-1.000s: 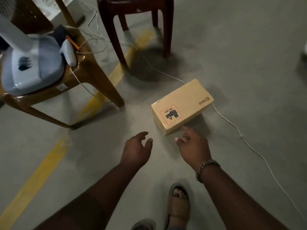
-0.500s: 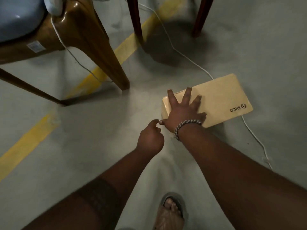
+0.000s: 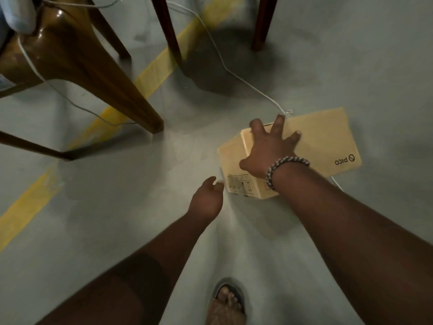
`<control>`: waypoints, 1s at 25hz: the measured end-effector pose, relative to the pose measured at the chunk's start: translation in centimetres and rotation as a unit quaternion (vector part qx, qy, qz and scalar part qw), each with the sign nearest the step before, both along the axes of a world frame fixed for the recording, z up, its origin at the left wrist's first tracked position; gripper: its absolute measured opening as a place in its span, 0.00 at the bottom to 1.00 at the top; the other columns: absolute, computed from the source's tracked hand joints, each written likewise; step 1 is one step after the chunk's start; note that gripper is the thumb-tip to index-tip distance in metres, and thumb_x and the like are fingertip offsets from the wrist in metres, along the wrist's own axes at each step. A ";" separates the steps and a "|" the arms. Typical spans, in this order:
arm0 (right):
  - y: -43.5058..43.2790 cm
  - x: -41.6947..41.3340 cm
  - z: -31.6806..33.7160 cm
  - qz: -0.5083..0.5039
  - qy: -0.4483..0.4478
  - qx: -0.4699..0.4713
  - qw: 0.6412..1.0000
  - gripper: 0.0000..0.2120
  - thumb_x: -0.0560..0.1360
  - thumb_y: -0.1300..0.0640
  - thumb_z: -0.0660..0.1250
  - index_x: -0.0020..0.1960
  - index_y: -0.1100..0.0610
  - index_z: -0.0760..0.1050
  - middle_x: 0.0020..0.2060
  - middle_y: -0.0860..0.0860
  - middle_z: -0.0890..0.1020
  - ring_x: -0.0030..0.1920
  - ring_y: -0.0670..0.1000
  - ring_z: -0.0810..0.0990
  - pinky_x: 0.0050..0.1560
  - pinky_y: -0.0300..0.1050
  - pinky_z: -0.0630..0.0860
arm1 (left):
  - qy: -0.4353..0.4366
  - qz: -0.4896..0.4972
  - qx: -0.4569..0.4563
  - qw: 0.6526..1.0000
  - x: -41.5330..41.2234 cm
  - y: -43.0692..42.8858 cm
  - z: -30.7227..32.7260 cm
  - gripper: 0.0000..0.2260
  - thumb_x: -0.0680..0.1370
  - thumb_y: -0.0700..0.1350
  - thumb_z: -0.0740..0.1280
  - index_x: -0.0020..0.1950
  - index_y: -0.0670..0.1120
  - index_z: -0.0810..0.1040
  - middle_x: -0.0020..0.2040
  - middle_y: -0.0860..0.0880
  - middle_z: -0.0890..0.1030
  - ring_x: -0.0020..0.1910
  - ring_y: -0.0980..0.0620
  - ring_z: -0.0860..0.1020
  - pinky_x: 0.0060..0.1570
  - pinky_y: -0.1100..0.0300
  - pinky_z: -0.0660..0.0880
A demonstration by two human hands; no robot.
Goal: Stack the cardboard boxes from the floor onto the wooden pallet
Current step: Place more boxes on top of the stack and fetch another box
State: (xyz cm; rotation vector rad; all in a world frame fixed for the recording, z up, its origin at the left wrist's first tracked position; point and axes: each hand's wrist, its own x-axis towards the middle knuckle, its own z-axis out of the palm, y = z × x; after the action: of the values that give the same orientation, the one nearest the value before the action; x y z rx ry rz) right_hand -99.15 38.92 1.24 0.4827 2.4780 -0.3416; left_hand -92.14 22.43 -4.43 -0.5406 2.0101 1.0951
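Cardboard box on the grey floor has the right hand spread flat on top, left hand loosely curled and empty right beside its corner, white cable at its far edge, brown chair leg nearby.

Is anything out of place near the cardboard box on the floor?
Yes. A white cable seems to pass under the cardboard box: it shows at the far edge and again on the near side. The right hand presses on the box top.
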 end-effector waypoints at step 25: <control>6.9 52.5 17.3 -0.643 0.238 -0.185 0.704 0.28 0.83 0.44 0.63 0.81 0.46 0.60 0.68 0.50 0.78 0.62 0.56 0.80 0.65 0.60 0.78 | 0.045 -0.313 0.183 0.931 23.0 9.8 22.1 0.13 0.84 0.61 0.60 0.67 0.64 0.66 0.60 0.49 0.77 0.58 0.40 0.80 0.49 0.34 0.82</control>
State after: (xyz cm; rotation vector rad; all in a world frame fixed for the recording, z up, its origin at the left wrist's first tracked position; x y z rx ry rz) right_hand -46.63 45.82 18.58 2.0993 1.9144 -1.6186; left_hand -69.17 32.24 17.72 0.3378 1.7910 1.0512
